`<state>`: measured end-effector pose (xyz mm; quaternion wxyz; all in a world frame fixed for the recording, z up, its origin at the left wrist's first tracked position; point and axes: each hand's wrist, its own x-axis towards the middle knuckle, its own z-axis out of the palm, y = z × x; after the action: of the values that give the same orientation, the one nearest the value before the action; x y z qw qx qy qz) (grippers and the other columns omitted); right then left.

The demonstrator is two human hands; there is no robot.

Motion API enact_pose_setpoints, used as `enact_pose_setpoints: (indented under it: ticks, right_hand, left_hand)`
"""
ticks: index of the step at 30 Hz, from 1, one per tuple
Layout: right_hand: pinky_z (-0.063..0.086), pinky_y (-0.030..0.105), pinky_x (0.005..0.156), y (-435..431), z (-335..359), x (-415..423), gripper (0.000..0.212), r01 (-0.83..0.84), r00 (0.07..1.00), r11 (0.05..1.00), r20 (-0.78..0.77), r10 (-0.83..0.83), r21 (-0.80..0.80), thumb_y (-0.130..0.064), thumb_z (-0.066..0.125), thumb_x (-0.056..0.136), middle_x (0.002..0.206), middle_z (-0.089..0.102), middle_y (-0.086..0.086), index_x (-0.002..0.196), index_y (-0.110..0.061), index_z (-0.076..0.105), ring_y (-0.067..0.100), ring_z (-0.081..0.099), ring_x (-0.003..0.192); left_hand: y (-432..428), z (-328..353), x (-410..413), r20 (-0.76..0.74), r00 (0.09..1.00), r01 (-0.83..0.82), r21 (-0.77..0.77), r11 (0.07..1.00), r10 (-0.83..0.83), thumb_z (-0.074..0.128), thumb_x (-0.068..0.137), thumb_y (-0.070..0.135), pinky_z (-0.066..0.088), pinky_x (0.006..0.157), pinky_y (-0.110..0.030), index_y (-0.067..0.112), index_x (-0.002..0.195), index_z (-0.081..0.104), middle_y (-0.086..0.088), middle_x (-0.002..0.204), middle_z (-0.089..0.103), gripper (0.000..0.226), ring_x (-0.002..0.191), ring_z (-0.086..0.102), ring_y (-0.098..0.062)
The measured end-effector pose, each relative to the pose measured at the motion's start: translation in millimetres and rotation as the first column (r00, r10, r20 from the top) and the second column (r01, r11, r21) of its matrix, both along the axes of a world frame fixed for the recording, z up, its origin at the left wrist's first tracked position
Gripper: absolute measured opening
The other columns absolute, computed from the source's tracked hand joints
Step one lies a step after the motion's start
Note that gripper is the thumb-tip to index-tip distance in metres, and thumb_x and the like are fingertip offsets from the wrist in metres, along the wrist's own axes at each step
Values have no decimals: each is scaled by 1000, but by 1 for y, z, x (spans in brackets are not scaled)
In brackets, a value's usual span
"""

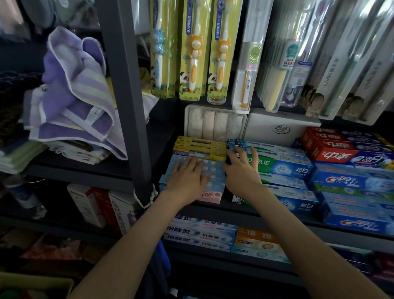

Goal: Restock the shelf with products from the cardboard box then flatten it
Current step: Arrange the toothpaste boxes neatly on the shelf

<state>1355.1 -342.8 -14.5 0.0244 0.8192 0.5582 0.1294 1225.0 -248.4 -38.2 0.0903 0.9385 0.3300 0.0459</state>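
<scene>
I observe the left hand (pixel 188 178) lying flat, fingers straight and together, pressing on the light-blue cardboard toothpaste box (pixel 215 172) at the front left of the dark metal shelf (pixel 323 226). The right hand (pixel 242 174) rests just beside it on the left end of the green-and-white Darlie toothpaste box (pixel 285 168), fingers spread and bent; I cannot tell whether it grips. Flat yellow boxes (pixel 200 147) lie stacked directly behind the light-blue box.

The left hand (pixel 187 178) covers much of the light-blue box (pixel 214 172) at the front edge of the shelf (pixel 209 212), the right hand (pixel 241 172) hides one end of the green box (pixel 281 166), the yellow boxes (pixel 200 147) carry blurred print, and the toothbrush packs (pixel 193 47) run off the top.
</scene>
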Motion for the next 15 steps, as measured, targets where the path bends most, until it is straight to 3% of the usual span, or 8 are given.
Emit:
enact_pose_setpoints:
  ticks: [5, 11, 15]
  right_hand:
    - [-16, 55, 111, -3, -1, 0, 41, -8, 1000, 999, -20, 9, 34, -19, 41, 94, 156, 12, 3, 135, -19, 48, 27, -2, 144]
    - [-5, 48, 115, -29, -3, 13, 58, -10, 987, 971, -151, 47, 239, -15, 46, 91, 155, 22, 1, 146, -21, 30, 22, 11, 143]
    - [7, 48, 112, -57, -11, 24, 51, -31, 983, 940, -158, 89, 338, -13, 50, 90, 150, 32, 6, 140, -19, 43, 26, 21, 138]
  left_hand:
    - [1, -2, 1, 24, 1000, 3, 4, 1000, -3, 16, 102, 44, -1, 119, -39, 16, 152, 14, -3, 160, 9, 57, 147, 3, -16]
    - [3, -5, -4, 87, 996, 31, 47, 998, -35, 18, 103, 39, 4, 117, -34, 17, 150, 22, 0, 157, 18, 52, 145, 11, -15]
    - [-1, -6, 0, 84, 996, -10, 126, 992, 0, 19, 102, 41, 9, 118, -41, 16, 147, 27, -6, 156, 21, 53, 144, 13, -21]
